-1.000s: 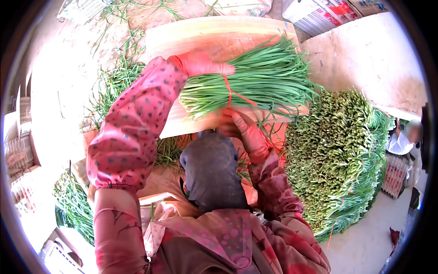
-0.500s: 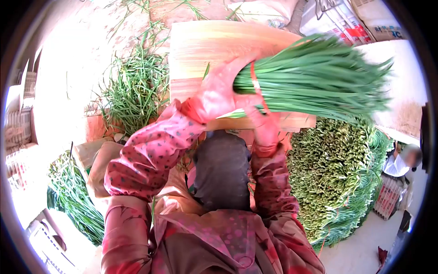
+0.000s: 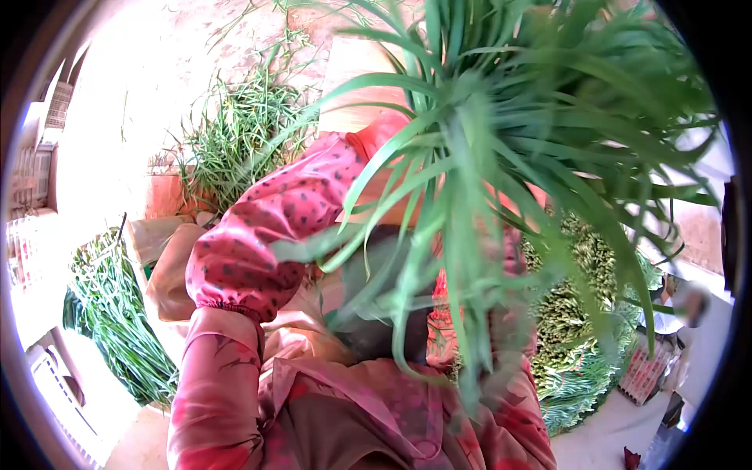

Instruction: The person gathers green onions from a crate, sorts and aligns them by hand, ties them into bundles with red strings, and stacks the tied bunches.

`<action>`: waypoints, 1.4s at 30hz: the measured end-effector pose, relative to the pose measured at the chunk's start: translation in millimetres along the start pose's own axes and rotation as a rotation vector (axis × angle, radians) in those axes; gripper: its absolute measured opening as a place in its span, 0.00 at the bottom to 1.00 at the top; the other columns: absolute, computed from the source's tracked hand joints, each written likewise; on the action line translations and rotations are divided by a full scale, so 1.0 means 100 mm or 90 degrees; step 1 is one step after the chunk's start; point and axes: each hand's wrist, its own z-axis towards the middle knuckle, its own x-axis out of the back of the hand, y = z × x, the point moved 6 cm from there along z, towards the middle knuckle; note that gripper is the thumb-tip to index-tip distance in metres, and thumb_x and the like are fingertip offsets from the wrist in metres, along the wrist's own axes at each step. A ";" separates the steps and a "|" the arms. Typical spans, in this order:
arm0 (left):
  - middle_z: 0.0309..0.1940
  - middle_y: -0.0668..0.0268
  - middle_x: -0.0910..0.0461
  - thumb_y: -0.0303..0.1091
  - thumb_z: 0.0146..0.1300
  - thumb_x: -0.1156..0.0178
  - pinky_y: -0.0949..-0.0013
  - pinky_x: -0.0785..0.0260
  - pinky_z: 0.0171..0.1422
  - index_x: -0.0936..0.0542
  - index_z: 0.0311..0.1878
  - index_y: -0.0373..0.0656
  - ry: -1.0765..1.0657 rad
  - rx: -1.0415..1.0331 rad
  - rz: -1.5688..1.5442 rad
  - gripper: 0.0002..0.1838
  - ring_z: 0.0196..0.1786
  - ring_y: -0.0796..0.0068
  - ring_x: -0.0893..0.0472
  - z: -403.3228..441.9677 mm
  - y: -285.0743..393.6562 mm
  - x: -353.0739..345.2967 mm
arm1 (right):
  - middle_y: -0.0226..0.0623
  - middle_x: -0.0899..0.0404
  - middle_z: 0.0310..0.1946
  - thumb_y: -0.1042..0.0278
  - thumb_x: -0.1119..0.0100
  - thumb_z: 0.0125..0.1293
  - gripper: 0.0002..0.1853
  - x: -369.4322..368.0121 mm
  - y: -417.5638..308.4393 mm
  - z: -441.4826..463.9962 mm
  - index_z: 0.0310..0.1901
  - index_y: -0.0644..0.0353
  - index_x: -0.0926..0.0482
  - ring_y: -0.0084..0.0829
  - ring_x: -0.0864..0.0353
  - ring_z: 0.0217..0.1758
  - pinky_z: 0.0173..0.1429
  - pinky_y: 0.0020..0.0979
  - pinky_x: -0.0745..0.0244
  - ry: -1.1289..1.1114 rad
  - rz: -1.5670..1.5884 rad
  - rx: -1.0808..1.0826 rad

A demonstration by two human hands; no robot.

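Observation:
A large bundle of garlic chives (image 3: 533, 117) is tipped up in front of me. Its long flat green leaves fan out toward the camera and blur at the tips. My left hand (image 3: 382, 131), in a pink glove, reaches in behind the leaves at the bundle's left side; its fingers are hidden. Leaves cover my right hand entirely, with only bits of its sleeve showing through. The cut ends and red tie of the bundle are out of sight. Under and behind it, part of a wooden board (image 3: 356, 74) shows.
Loose chive trimmings (image 3: 243, 137) lie in a heap left of the board. Stacked bundles (image 3: 576, 290) stand at the right, cut ends up. More chives (image 3: 121, 321) lie at the lower left beside a tan wrapped object (image 3: 172, 270). Another person (image 3: 689, 305) is at the far right.
The chive bundle, lying sideways over the board with both gloved hands around it, has swung up so its leaves point at the camera. The leaves now cover my right hand and much of the board.

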 end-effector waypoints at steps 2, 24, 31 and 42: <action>0.50 0.54 0.22 0.44 0.57 0.35 0.62 0.30 0.56 0.28 0.58 0.37 0.012 -0.011 -0.089 0.29 0.51 0.60 0.23 0.04 -0.03 0.01 | 0.38 0.23 0.52 0.67 0.29 0.55 0.28 -0.06 0.05 0.08 0.56 0.67 0.26 0.30 0.23 0.53 0.60 0.30 0.29 -0.013 0.000 -0.013; 0.62 0.39 0.35 0.63 0.44 0.30 0.60 0.40 0.69 0.42 0.68 0.32 0.072 0.265 0.675 0.58 0.66 0.51 0.33 -0.38 1.10 -0.24 | 0.36 0.19 0.44 0.48 0.47 0.71 0.26 -0.13 1.26 -0.41 0.58 0.63 0.28 0.29 0.17 0.41 0.43 0.28 0.24 -0.177 0.044 -0.291; 0.69 0.42 0.42 0.54 0.38 0.27 0.61 0.41 0.71 0.56 0.73 0.31 0.110 0.413 0.956 0.66 0.69 0.44 0.38 -0.47 1.16 -0.38 | 0.36 0.19 0.36 0.70 0.44 0.68 0.13 0.06 1.05 -0.19 0.51 0.66 0.25 0.21 0.20 0.32 0.36 0.23 0.24 0.073 -0.068 -0.220; 0.48 0.48 0.22 0.40 0.42 0.30 0.58 0.28 0.55 0.36 0.64 0.37 0.037 0.217 0.691 0.44 0.53 0.51 0.22 -0.29 1.52 -0.32 | 0.33 0.19 0.27 0.72 0.44 0.68 0.06 -0.26 0.55 0.18 0.36 0.65 0.21 0.18 0.25 0.22 0.25 0.21 0.29 0.019 -0.001 -0.025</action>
